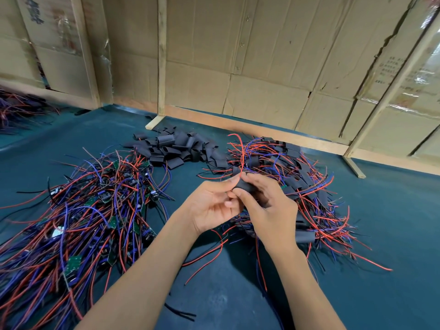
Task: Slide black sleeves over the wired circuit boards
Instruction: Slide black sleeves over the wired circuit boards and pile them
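A person's two hands meet in the middle, raised a little above a dark teal surface point(392, 222). The right hand point(266, 210) pinches a black sleeve point(245, 184) between thumb and fingers, its palm turned toward the other hand. The left hand point(212, 206), palm up with fingers curled, pinches the red wire point(241, 153) that rises out of the sleeve's far end; probably it draws the wiring through so the board seats inside, though the board itself is hidden. Both forearms reach in from the near edge and converge.

Left of the hands lies a pile of bare wired circuit boards point(95, 210), seemingly waiting. Beyond the hands sits a heap of loose sleeves point(176, 148), within easy reach. Behind and right of the right hand spreads a sleeved pile point(304, 191), likely finished work.
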A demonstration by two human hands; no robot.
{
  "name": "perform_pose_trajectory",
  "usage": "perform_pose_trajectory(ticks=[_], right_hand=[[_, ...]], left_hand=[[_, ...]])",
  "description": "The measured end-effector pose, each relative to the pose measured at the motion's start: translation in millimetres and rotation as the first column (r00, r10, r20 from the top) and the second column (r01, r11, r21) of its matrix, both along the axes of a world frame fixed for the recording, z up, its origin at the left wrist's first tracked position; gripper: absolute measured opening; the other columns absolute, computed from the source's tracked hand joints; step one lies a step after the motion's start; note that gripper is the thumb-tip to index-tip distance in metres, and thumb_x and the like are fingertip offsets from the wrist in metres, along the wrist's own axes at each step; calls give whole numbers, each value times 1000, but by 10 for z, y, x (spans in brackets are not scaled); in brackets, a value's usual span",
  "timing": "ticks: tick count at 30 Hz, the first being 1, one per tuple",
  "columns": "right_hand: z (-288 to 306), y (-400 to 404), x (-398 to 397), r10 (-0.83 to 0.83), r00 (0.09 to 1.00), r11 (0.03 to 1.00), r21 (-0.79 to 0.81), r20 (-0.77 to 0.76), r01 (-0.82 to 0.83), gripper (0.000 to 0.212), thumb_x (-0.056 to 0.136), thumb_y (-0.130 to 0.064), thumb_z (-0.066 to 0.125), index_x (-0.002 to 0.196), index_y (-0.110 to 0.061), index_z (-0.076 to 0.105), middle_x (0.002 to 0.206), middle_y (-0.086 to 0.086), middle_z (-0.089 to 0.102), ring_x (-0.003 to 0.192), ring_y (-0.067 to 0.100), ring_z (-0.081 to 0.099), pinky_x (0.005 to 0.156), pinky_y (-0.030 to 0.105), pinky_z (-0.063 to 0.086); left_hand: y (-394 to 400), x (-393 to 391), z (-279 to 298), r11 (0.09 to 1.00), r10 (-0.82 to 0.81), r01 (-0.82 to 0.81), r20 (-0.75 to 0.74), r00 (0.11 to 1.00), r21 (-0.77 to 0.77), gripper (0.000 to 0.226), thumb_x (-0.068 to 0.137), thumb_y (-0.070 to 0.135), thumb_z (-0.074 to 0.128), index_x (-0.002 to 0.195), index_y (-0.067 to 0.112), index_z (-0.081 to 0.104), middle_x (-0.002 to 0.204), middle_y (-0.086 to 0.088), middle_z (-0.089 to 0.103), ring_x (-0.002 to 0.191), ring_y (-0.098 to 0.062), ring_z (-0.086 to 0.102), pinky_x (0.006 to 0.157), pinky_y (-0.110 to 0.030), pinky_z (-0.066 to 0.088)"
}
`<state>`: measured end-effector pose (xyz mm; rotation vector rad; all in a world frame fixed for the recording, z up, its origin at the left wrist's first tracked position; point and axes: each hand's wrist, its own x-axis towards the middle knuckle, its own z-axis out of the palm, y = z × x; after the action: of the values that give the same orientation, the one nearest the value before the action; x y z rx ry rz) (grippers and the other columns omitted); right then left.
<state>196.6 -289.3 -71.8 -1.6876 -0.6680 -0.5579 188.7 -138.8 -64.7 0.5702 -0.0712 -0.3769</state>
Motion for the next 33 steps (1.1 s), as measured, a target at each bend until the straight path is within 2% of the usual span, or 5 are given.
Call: perform_pose_trajectory(ticks=[9, 12, 16, 28, 33], right_hand=[[656, -302, -17, -166, 978, 983, -55, 129, 175, 27, 86, -31, 77, 111, -36, 69, 107, -20, 73, 99, 4, 71, 92, 21, 52], [815, -621, 142, -226, 974, 968, -104, 32, 228, 30, 84, -25, 79, 105, -43, 67, 104, -18, 74, 102, 2, 70, 95, 26, 53], [697, -923, 371, -430, 898, 831, -429, -95, 354, 25, 86, -14, 77, 110, -20, 72, 104, -7, 73, 104, 16, 68, 96, 22, 44], [269, -323, 39, -339, 754, 860, -141, 563, 491, 16, 92, -7, 60, 102, -8, 74, 103, 3, 71, 98, 24, 63, 95, 38, 42], [-9, -113, -243, -138, 989, 986, -88, 50, 142, 25, 97, -33, 62, 118, -22, 69, 109, -14, 73, 101, 7, 69, 92, 23, 51]], left_hand=[[355, 325, 391, 871, 335, -258, -124, 934, 417, 10, 86, 9, 68, 95, 10, 64, 66, 0, 54, 50, -10, 46, 45, -19, 32], [731, 580, 442, 37, 519, -388, 314, 795, 921, 6, 86, 8, 60, 90, 8, 65, 75, -13, 56, 66, -28, 50, 58, -28, 42], [1109, 650, 282, -800, 112, -9, 163, 980, 600, 50, 91, 28, 57, 137, 11, 48, 143, -17, 44, 133, -39, 38, 108, -45, 34], [1085, 612, 367, -944, -165, -219, 219, 962, 248, 30, 99, 29, 45, 121, 16, 60, 125, -12, 61, 118, -33, 53, 98, -40, 37], [746, 278, 752, -583, -293, -600, 547, 784, 548, 25, 94, 25, 47, 77, 16, 62, 75, -3, 62, 79, -29, 62, 71, -34, 46]])
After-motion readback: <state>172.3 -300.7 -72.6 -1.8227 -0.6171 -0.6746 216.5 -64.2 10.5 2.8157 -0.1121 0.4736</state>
